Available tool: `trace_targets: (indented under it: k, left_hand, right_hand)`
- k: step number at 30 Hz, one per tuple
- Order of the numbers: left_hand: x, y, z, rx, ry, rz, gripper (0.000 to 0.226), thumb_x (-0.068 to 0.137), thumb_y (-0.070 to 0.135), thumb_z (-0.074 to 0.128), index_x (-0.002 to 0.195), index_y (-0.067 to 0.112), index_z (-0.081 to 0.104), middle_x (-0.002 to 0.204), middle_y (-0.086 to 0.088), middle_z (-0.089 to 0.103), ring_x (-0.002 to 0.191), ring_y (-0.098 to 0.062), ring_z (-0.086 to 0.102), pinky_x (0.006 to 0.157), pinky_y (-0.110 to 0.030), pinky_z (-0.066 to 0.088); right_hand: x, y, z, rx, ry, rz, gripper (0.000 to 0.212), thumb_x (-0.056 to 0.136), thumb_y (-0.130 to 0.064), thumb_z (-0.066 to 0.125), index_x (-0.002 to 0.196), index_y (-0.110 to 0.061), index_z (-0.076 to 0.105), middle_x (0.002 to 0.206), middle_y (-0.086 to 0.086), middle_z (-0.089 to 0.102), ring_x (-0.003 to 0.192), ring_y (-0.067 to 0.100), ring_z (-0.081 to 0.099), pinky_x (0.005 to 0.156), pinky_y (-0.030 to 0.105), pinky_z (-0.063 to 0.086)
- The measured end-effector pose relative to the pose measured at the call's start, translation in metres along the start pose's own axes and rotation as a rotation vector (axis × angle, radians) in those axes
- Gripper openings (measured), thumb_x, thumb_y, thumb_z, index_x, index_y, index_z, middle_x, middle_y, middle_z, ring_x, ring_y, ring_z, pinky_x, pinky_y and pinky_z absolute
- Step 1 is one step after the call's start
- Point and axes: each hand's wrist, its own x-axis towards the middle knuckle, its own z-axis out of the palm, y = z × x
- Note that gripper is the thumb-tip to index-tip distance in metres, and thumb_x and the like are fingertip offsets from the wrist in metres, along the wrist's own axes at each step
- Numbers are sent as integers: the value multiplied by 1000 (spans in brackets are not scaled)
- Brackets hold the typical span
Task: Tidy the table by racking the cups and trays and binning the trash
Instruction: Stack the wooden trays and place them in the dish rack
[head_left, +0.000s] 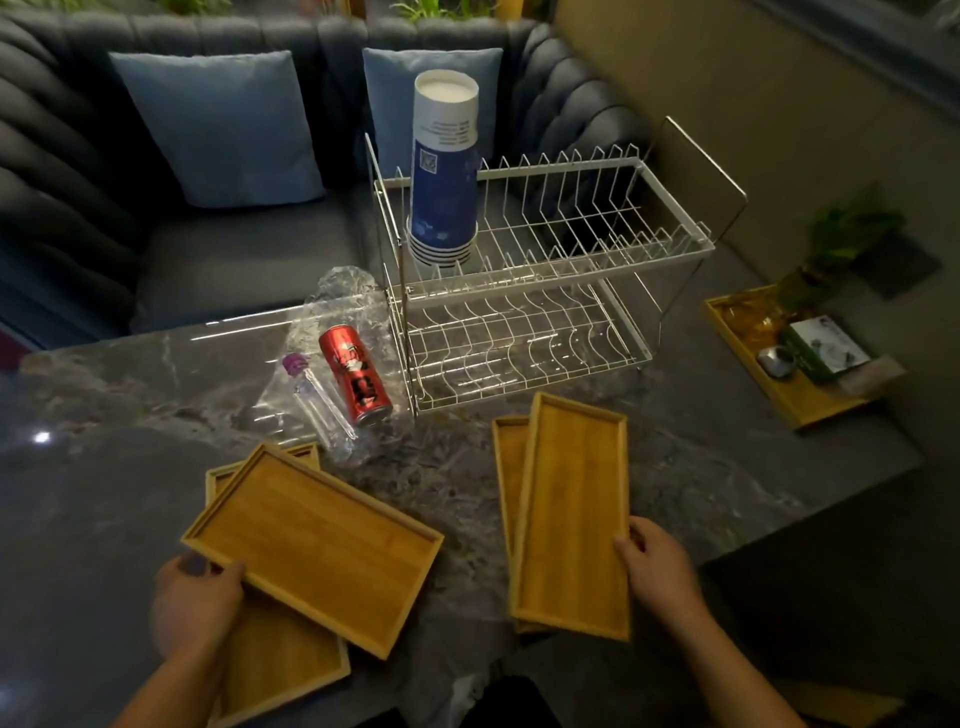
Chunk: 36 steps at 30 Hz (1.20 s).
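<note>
Left hand (195, 597) gripping tilted wooden tray (317, 545), right hand (657, 569) pinching edge of other tray (574, 514); cup stack (444, 171) sits in rack (545, 249).

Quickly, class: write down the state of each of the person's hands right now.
Left hand: holds the top left-side tray by its edge.
Right hand: holds the top right-side tray by its edge.

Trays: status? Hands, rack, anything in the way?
Left hand grips left top tray, right hand grips right top tray; each over a second tray. Cup stack on rack, upper tier. Can, bottle, wrap left of rack, unbinned.
</note>
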Motion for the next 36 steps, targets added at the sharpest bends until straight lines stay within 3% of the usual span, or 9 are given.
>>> trace_targets:
  k: [4, 6, 9, 12, 15, 18, 24, 28, 36]
  left_hand:
    - [-37, 3, -3, 6, 3, 176, 55, 82, 35, 68, 131, 15, 49, 133, -21, 54, 119, -45, 51, 95, -61, 45]
    - [-67, 11, 7, 20, -8, 376, 56, 84, 29, 68, 134, 18, 46, 133, -19, 51, 115, -38, 53, 89, -55, 48]
    - [-120, 36, 40, -3, -224, 713, 42, 85, 25, 70, 125, 18, 57, 116, -9, 60, 90, -17, 58, 75, -35, 49]
    - [-166, 63, 86, 56, -458, 923, 41, 88, 31, 66, 126, 20, 59, 110, 0, 61, 88, -9, 57, 78, -28, 49]
    - [-193, 85, 123, 90, -584, 900, 42, 90, 41, 59, 129, 26, 55, 118, 3, 60, 97, -10, 58, 82, -26, 48]
    - [-197, 94, 144, 113, -627, 815, 36, 88, 42, 58, 120, 26, 57, 112, 3, 65, 98, -14, 61, 84, -34, 53]
    - [-191, 95, 158, 114, -648, 696, 36, 90, 39, 59, 124, 25, 57, 102, 10, 65, 74, 2, 53, 61, -19, 43]
    - [-195, 95, 159, 108, -670, 686, 21, 92, 33, 58, 111, 27, 64, 102, 6, 70, 83, -6, 64, 79, -34, 57]
    - [-205, 92, 166, 212, -589, 743, 35, 92, 26, 55, 126, 23, 53, 118, -4, 61, 102, -20, 61, 92, -39, 52]
  right_hand:
    - [9, -3, 5, -102, -17, -57, 19, 100, -30, 52, 117, -29, 62, 97, -12, 61, 88, 5, 60, 79, 31, 51]
    - [15, -4, 11, -142, -3, -84, 22, 100, -30, 52, 119, -28, 62, 97, -13, 60, 87, 4, 58, 77, 29, 49]
    - [21, -5, 18, -180, 16, -119, 19, 98, -29, 54, 115, -28, 64, 96, -13, 62, 84, 2, 57, 76, 28, 48]
    - [26, -3, 19, -248, 62, -180, 18, 98, -30, 55, 112, -26, 65, 100, -11, 59, 83, 2, 54, 73, 25, 44]
    - [30, -1, 19, -299, 96, -223, 20, 97, -29, 56, 114, -22, 65, 101, -8, 54, 83, 4, 50, 70, 23, 39]
    - [33, 1, 18, -322, 97, -219, 23, 97, -30, 56, 116, -20, 65, 110, -1, 61, 92, 13, 58, 77, 30, 47]
    - [33, 8, 18, -237, 61, -167, 32, 95, -33, 59, 126, -22, 61, 118, -1, 66, 103, 15, 63, 85, 32, 51]
    - [31, 12, 17, -219, 45, -151, 33, 95, -35, 59, 125, -23, 62, 117, -2, 66, 103, 14, 62, 85, 30, 49]
    - [24, 9, 19, -209, 73, -159, 23, 96, -31, 59, 115, -23, 67, 109, -1, 66, 97, 15, 61, 85, 34, 51]
